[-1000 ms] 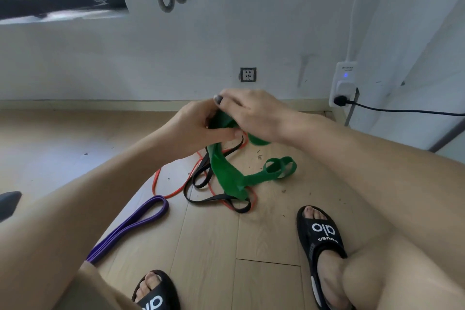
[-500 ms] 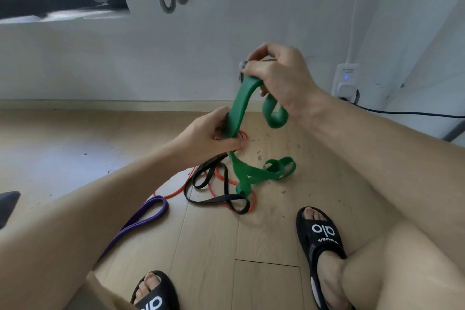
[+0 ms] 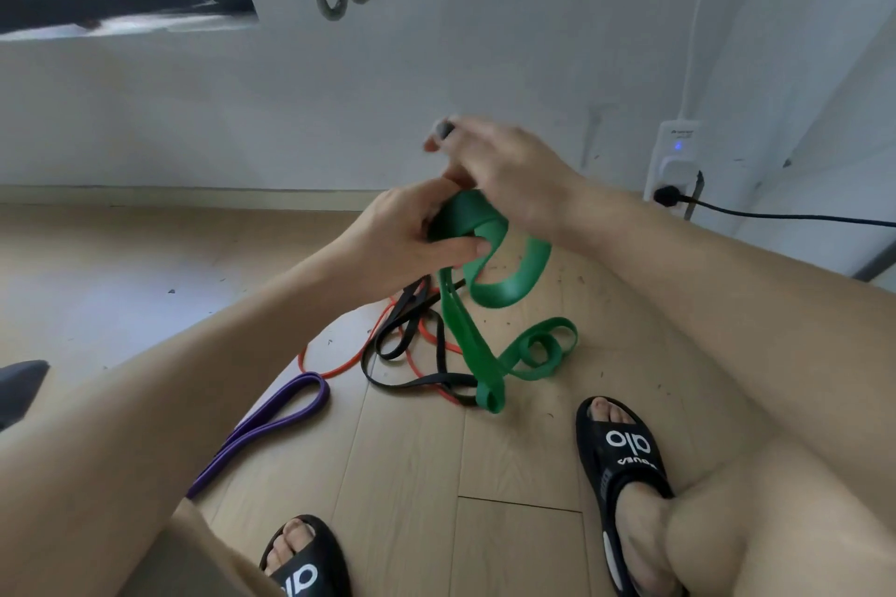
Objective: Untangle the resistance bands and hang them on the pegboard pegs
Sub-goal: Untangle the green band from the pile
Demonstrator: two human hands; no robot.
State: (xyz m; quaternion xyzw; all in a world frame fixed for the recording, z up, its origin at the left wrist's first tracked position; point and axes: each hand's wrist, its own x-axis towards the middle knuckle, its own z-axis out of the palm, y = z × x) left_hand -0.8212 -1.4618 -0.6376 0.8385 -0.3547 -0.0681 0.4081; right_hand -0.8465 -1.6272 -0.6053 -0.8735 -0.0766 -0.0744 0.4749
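Left hand (image 3: 402, 233) gripping bunched green band (image 3: 477, 344), lifted over floor (image 3: 412, 499) near wall edge. Right hand (image 3: 504, 165) blurred just above, grip unclear. Black band (image 3: 412, 344), red band (image 3: 339, 366) tangled beneath; purple band (image 3: 271, 422) apart.

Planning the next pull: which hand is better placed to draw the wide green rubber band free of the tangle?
Probably the right hand: it hovers blurred above, seemingly free, while the left hand grips the wide green rubber band as an anchor.
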